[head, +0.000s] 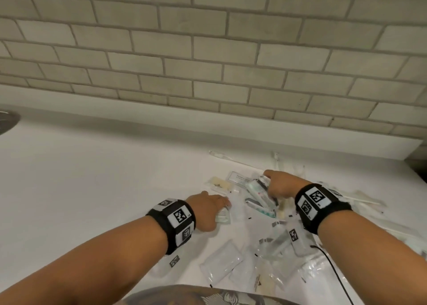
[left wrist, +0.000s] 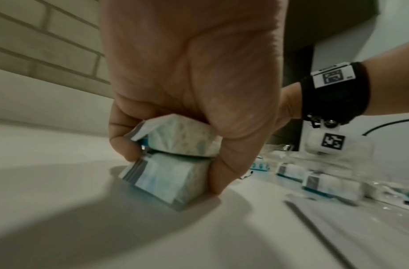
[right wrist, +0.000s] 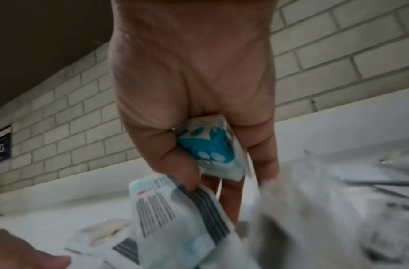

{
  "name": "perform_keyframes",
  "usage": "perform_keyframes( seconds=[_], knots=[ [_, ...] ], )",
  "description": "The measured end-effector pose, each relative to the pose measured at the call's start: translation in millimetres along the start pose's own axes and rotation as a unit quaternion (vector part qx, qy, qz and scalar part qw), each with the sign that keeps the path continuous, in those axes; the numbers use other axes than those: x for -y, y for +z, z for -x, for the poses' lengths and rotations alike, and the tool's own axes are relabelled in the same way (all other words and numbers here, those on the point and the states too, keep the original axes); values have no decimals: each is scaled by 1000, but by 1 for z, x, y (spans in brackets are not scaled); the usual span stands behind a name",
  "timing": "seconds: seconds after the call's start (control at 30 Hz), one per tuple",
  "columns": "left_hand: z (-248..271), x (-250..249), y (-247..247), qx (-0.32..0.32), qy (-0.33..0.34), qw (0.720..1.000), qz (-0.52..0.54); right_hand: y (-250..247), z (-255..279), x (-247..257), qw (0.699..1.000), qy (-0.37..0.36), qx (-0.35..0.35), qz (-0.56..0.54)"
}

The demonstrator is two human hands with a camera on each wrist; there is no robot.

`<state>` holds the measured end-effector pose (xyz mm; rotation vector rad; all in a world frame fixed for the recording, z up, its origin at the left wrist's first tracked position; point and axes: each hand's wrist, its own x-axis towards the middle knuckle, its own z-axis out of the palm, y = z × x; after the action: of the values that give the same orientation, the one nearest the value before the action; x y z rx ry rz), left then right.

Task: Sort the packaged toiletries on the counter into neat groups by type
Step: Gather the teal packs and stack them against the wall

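Note:
My left hand (head: 208, 208) (left wrist: 173, 156) pinches two stacked white-and-pale-blue packets (left wrist: 173, 160) (head: 223, 215) between thumb and fingers, the lower one touching the white counter (head: 80, 189). My right hand (head: 280, 185) (right wrist: 212, 163) curls round a white packet with a blue print (right wrist: 212, 149), and its fingers also hold a barcoded packet (right wrist: 175, 214) over the pile. Several more packets with teal edges (head: 261, 198) lie just under that hand.
A cream soap-like packet (head: 220, 183) lies beyond my left hand. Several clear plastic pouches (head: 221, 263) are scattered near the front edge. Wrapped sticks (head: 360, 199) lie at the right. A black cable (head: 332, 265) trails from my right wrist. A tiled wall (head: 208, 50) backs the counter.

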<state>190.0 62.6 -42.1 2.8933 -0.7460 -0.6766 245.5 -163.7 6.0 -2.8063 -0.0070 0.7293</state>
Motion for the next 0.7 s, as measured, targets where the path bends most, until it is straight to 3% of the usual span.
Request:
perform_keyframes(
  seconds=[0.17,0.3,0.47,0.7],
  knots=[
    [-9,-11,5,-27,42,999,4,21,8,6,996,-36,26,74],
    [5,10,8,-66,16,998,19,39,5,7,981,-55,-57,177],
    [31,51,10,-77,-36,996,25,14,14,21,978,-66,-149,130],
    [54,81,8,-99,-72,987,103,46,-13,114,978,-182,-66,72]
  ],
)
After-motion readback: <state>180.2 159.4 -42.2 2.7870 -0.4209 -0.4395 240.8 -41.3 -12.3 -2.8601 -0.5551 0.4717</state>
